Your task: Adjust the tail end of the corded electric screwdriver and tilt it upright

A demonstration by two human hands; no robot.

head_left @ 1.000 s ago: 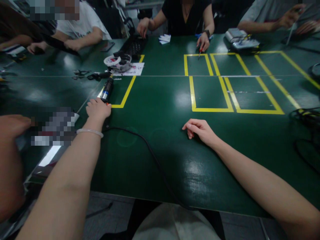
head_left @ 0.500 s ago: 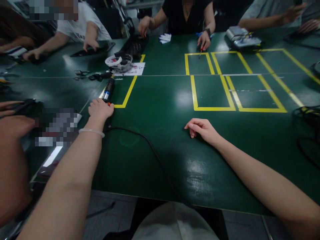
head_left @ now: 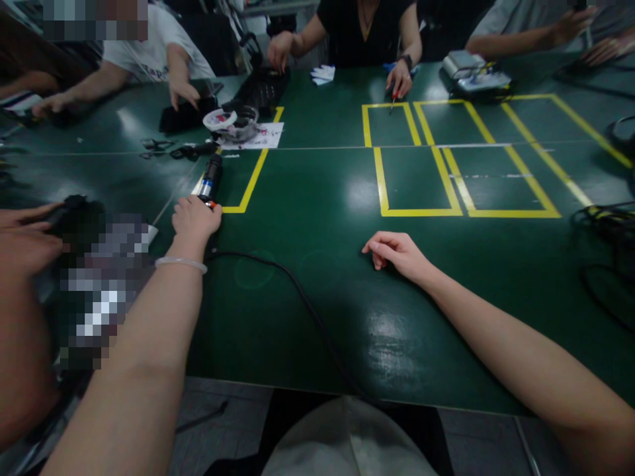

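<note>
My left hand (head_left: 194,218) is closed around a black corded tool (head_left: 211,177) with a barrel-shaped body, a silver-and-blue band and a bit of red beside my thumb. Its far end points away from me, and the grip is hidden under my palm. A black cord (head_left: 302,291) runs from beneath my left wrist across the table toward its near edge. My right hand (head_left: 394,252) rests on the green tabletop (head_left: 297,198), its fingers loosely curled in with the thumb against the index finger. Nothing shows in it.
Yellow tape outlines (head_left: 421,213) mark the table. A round clear container (head_left: 241,124) sits on a white paper (head_left: 274,135) beyond the tool. Black cables (head_left: 610,231) lie at right. Co-workers sit opposite, one holding a red-handled screwdriver (head_left: 395,96). Another person's arm (head_left: 24,317) is close at left.
The view has shifted slightly; my hands keep their places on the table. Opposite at left, a co-worker's dark flat object has turned and the hand over it has moved.
</note>
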